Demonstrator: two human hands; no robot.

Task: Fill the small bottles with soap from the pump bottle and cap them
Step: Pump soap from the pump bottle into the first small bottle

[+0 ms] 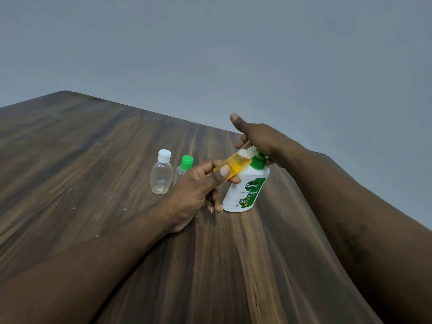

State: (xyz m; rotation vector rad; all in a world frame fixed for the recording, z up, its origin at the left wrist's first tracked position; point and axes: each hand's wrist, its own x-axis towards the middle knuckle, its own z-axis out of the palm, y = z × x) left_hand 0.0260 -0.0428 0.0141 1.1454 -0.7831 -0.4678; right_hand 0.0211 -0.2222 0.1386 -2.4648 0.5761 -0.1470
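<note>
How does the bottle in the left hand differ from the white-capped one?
The held bottle is uncapped; the white-capped bottle is closed. The held bottle contains yellow soap; the white-capped bottle looks empty. The held bottle is tilted in the left hand; the white-capped bottle stands upright on the table. Both are small and clear.

Soft, even, fairly dim light is filling the scene, leaving the wall (210, 43) a flat grey-blue without hot spots. The table (93, 160) is carrying a faint pale sheen toward its far left corner, and shadows on it are lying weak and diffuse. The soap-filled bottle (233, 166) is glowing amber, while the empty clear bottle (161, 176) is catching small highlights. The pump bottle (245, 195) label is reading sharp. The wide lens is tilting and slightly bowing the table's edges and stretching the left forearm (93, 265) and right forearm (362, 206), which are looking softer toward the near corners.
</note>
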